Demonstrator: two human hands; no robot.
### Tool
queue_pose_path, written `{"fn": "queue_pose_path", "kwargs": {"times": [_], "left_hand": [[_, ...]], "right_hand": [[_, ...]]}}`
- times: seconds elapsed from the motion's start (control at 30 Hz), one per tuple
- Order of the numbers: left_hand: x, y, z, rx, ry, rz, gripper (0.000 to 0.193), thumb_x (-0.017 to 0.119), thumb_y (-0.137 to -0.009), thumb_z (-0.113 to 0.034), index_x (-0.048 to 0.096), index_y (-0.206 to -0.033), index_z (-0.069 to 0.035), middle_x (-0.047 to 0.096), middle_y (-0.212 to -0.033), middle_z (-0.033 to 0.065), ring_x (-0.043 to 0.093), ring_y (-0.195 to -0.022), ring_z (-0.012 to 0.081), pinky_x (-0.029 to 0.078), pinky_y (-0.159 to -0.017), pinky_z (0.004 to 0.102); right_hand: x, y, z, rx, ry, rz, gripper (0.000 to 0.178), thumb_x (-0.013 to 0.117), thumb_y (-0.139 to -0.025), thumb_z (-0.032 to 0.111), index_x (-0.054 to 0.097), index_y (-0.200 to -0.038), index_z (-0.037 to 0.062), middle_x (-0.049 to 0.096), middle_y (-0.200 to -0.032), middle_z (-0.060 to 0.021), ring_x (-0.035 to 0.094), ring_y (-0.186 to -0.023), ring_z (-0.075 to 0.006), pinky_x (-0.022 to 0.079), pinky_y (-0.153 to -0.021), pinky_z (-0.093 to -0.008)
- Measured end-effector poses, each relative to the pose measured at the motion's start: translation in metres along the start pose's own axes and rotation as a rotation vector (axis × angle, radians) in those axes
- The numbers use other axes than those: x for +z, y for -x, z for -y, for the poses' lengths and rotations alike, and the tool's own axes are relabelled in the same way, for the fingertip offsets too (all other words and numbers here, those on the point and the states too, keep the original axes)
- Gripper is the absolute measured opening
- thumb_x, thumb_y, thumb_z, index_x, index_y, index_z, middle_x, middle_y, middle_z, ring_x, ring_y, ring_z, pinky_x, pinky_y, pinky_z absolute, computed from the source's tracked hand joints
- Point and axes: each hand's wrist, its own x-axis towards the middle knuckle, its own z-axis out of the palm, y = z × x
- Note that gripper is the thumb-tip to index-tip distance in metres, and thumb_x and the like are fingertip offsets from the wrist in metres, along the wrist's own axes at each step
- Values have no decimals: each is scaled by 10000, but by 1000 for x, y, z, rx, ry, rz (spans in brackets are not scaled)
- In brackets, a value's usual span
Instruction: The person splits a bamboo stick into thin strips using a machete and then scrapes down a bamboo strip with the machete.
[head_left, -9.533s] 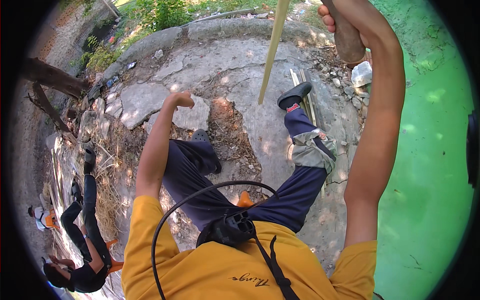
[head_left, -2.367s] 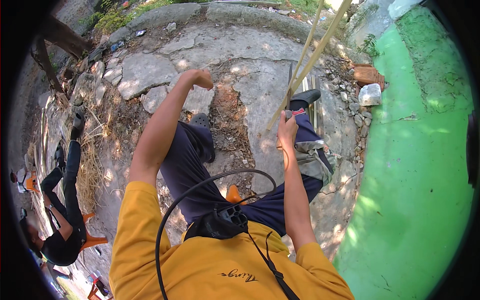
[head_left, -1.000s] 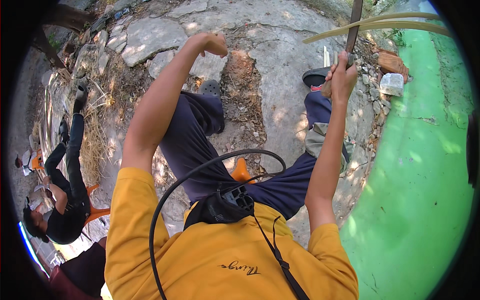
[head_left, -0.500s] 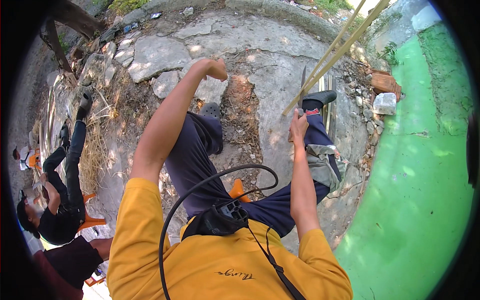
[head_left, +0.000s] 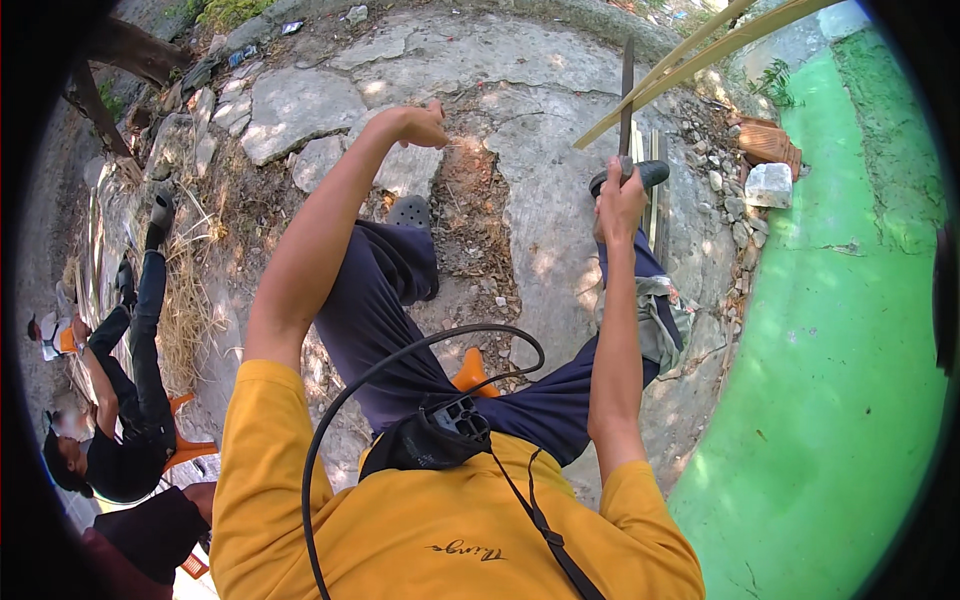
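Observation:
My right hand (head_left: 622,200) is closed round the handle of a long, dark-bladed knife (head_left: 627,85), held upright above my right foot in its dark shoe (head_left: 655,174). Two pale bamboo strips (head_left: 690,68) slant across the blade and run out of the picture at the upper right; the longer one's lower end is left of the blade. Whether the blade touches them I cannot tell. My left hand (head_left: 425,125) is raised over the broken ground, away from the knife, with its wrist bent. Its fingers look loosely apart, with nothing seen in them.
More strips (head_left: 656,225) lie on the concrete beside my right foot. A white block (head_left: 769,185), a reddish-brown block (head_left: 768,142) and loose stones border the green surface (head_left: 820,400). At left sits a person in dark clothes (head_left: 130,455). A black cable (head_left: 345,405) loops over my lap.
My right hand and the knife have moved up and slightly right, the blade now reaching higher. The bamboo strips have swung lower and now bow. My left hand has risen slightly.

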Motion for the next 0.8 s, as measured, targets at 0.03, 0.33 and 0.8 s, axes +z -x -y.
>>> {"fn": "queue_pose_path", "kwargs": {"times": [0.03, 0.33, 0.8], "left_hand": [[0, 3, 3, -10, 8, 9, 819, 592, -844, -272, 208, -1501, 29, 554, -1364, 293, 595, -1202, 392, 499, -947, 446], [-3, 5, -6, 5, -1, -44, 824, 598, -830, -286, 200, -1488, 11, 643, -1184, 259, 635, -1044, 360, 523, -840, 447], [8, 1, 17, -88, 32, 5, 840, 647, -848, -272, 185, -1511, -40, 544, -1375, 297, 610, -1181, 378, 561, -902, 444]], "right_hand": [[-13, -6, 32, 15, -47, 20, 466, 547, -996, 420, 627, -1006, -39, 660, -672, -183, 677, -579, -338, 514, -605, -461], [43, 19, -52, 32, 77, -60, 433, 564, -984, 398, 624, -1044, -27, 701, -808, -236, 700, -731, -426, 531, -670, -486], [62, 59, -61, 186, 53, 117, 490, 562, -981, 434, 631, -1048, -46, 693, -885, -295, 673, -896, -483, 494, -765, -539]]}}
